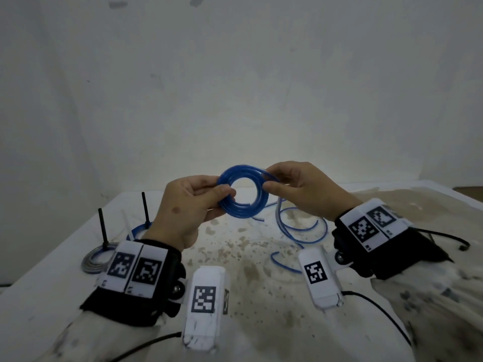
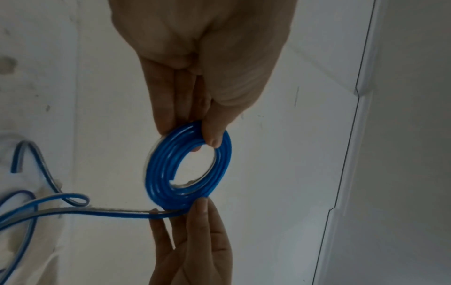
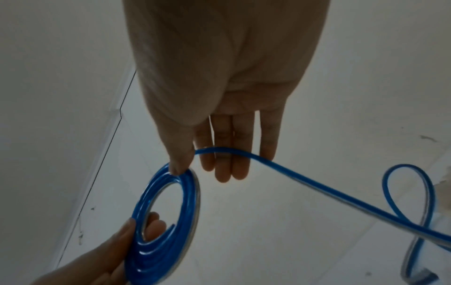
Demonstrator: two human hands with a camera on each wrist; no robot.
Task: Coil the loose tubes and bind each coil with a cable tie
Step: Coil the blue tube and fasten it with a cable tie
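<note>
**Operator:** I am watching the left hand (image 1: pixel 187 202) pinching the near-left side of the blue coil (image 1: pixel 244 195) between thumb and fingers. The right hand (image 1: pixel 300 190) is pinching the opposite side, with the other fingers (image 3: pixel 223 154) lying almost straight under the trailing tube (image 3: pixel 317 189). Both hands are clamped on the coil and are holding it in the air above the surface (image 1: pixel 78 257).

**Supervisor:** What is threatening the step?

**Operator:** In my judgement the turns are springing outward. The inner cut end (image 2: pixel 173 176) is sitting loose inside the ring, so a slackened pinch would probably let the turns fan apart. The trailing tube is running down to a loose loop (image 3: pixel 410 192) on the surface; if that loop is dragging or kinking, it could be pulling the coil out of shape.

**Supervisor:** What is lying around the work?

**Operator:** More loose blue tube (image 1: pixel 300 231) is curling on the surface under the right hand. At far left two black pegs (image 1: pixel 103 226) are standing upright. A grey coil (image 1: pixel 94 259) is lying round the nearer peg, and a blue coil (image 1: pixel 136 231) round the farther one. I am not making out a cable tie clearly. Both hands are occupied, so fetching a tie is meaning one hand holds the coil alone.
</note>
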